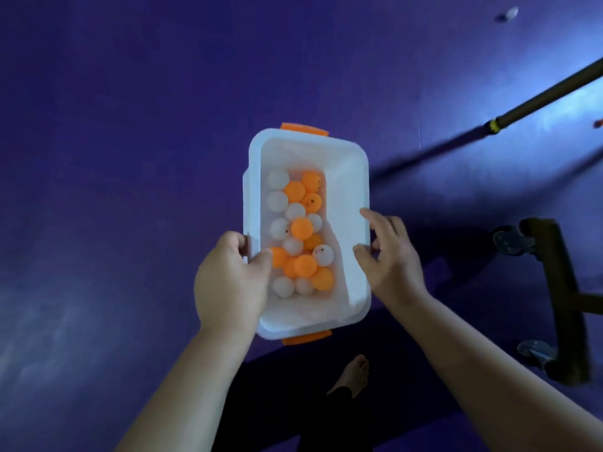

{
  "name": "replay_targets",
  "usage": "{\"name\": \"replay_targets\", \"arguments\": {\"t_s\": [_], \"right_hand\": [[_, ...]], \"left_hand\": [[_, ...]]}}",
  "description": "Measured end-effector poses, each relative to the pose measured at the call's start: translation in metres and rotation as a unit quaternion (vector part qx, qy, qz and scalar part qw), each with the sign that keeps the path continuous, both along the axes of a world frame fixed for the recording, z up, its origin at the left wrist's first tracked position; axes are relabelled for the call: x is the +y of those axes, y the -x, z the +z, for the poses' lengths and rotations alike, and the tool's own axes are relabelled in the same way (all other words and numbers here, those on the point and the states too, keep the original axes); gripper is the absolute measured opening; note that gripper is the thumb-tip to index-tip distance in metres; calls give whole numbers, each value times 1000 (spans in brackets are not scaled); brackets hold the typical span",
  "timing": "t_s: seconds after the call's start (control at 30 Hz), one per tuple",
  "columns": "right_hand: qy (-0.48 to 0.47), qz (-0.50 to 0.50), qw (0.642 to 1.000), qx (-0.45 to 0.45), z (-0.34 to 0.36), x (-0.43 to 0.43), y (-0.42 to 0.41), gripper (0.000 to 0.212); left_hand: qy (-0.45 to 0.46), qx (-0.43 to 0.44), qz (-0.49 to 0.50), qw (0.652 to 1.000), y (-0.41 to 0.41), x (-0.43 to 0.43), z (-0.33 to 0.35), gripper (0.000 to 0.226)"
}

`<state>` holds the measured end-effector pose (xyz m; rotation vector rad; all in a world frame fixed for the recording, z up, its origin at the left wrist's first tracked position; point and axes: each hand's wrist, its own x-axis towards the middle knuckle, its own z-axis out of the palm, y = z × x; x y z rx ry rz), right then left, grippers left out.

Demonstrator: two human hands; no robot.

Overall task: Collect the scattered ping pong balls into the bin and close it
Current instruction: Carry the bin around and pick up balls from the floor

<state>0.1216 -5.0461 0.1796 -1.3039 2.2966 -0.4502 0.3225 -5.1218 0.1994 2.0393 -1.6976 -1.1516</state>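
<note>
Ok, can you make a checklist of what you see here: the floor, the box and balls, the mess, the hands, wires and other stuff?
Surface: purple floor with shiny patches.
Job's things: white bin with orange clips, open, no lid seen; white and orange balls lie inside.
Clutter: a blurred pale ball and what looks like an orange ball lie loose on the floor, far right.
Hands: left hand grips the bin's left rim; right hand is at the right rim, fingers spread, contact unclear.
Cables: nothing seen.
Surroundings: dark pole, wheeled frame, a bare foot.
</note>
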Motion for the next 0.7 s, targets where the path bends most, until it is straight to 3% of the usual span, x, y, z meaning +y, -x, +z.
{"name": "replay_targets", "arguments": {"t_s": [0.17, 0.37, 0.7], "right_hand": [[-52, 32, 998, 17, 76, -39, -56, 57], [-46, 59, 997, 19, 165, -82, -127, 54], [-60, 128, 990, 4, 292, -134, -206, 53]], "left_hand": [[5, 20, 25, 999, -59, -27, 74, 15], [5, 45, 40, 998, -133, -60, 152, 14], [-10, 17, 59, 998, -223, -91, 265, 30]]}}
